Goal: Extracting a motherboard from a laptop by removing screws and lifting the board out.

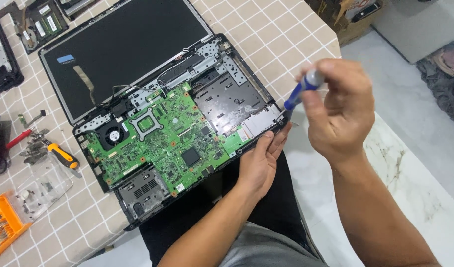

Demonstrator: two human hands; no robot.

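Screwdriver [300,92] in right hand [338,111], laptop [187,133] below

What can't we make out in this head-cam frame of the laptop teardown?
- Screwdriver tip, head view: too small and blurred to tell the bit or what it touches on the laptop base.
- Right hand: covers most of the handle.
- Left hand: palm hides the base edge it grips.
- Orange bit case: cut off by the left edge.
- Motherboard parts: too small.

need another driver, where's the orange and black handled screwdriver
In the head view, the orange and black handled screwdriver lies on the checked tablecloth, left of the opened laptop.
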